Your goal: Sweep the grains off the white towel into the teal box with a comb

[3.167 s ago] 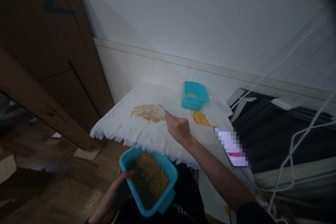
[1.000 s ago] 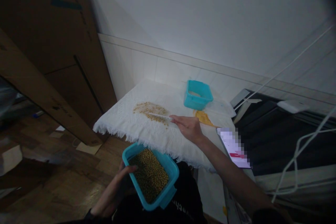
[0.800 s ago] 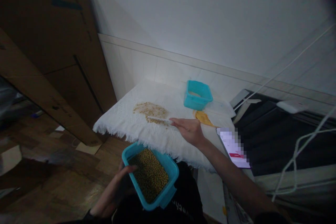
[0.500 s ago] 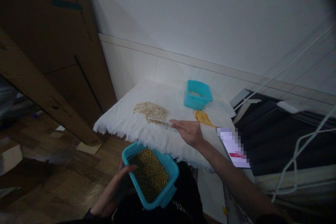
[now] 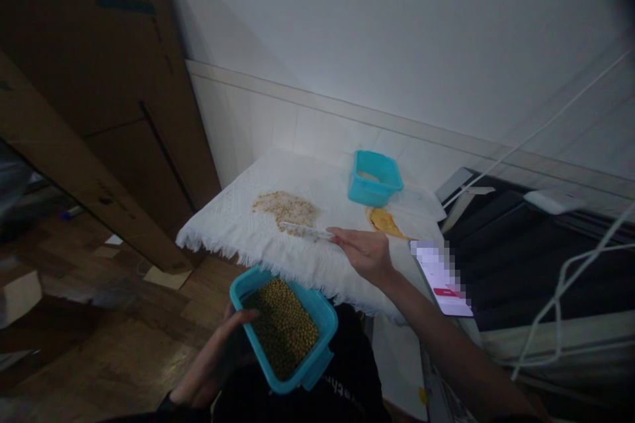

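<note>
My left hand (image 5: 232,337) grips the near-left rim of a teal plastic container (image 5: 325,317), its thumb over the edge. Inside lie many round yellowish beans (image 5: 288,320). The container is held just below the fringed front edge of a white cloth (image 5: 238,231). Over the cloth, my right hand (image 5: 364,252) pinches the end of a thin, flat white strip (image 5: 305,230) whose exact kind I cannot make out. The strip lies along the near edge of a spread heap of beans and pale grains (image 5: 288,206).
A second teal container (image 5: 374,188) with pale contents stands at the back right of the cloth. Nearby are a yellow-orange flat item (image 5: 384,221) and a lit phone (image 5: 441,281). White cables (image 5: 558,291) hang right; large cardboard (image 5: 119,112) stands left.
My right hand and the white strip have shifted slightly right and toward me; the strip now shows a broader face. The left hand and its container have hardly moved.
</note>
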{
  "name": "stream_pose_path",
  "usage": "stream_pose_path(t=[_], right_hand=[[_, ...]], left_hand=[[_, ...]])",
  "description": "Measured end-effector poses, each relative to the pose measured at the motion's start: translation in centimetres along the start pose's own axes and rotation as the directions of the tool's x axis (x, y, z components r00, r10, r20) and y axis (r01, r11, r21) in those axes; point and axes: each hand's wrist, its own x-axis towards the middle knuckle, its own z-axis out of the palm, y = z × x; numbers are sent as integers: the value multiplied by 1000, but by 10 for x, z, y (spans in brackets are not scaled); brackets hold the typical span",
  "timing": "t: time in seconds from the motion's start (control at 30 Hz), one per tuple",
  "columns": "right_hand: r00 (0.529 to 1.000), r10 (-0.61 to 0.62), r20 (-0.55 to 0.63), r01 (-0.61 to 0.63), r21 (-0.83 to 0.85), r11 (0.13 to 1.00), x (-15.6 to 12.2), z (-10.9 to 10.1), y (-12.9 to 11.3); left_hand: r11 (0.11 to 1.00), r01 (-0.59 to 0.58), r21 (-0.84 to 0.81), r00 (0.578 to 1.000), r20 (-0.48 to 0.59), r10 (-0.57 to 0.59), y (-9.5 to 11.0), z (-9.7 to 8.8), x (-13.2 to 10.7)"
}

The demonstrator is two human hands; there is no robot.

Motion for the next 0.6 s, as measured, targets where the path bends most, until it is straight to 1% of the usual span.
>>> stream_pose_path(t=[0.13, 0.23, 0.33, 0.43, 0.6], right_hand=[[998, 54, 10, -53, -75, 996, -7, -2, 4], [996, 88, 9, -87, -76, 993, -11, -2, 4], [994, 104, -21, -105, -74, 992, -13, -1, 4], [994, 104, -33, -107, -92, 990, -12, -1, 5], [998, 62, -24, -64, -92, 994, -11, -3, 1]], left_hand=[[1000, -3, -2, 1000, 7, 3, 0, 1, -1], [1000, 2, 2, 1000, -2, -2, -1, 0, -1], [1000, 1, 3, 1000, 5, -1, 0, -1, -1], [1000, 10, -1, 1000, 3, -10, 0, -1, -1], [1000, 16, -9, 1000, -18, -16, 1, 3, 0]])
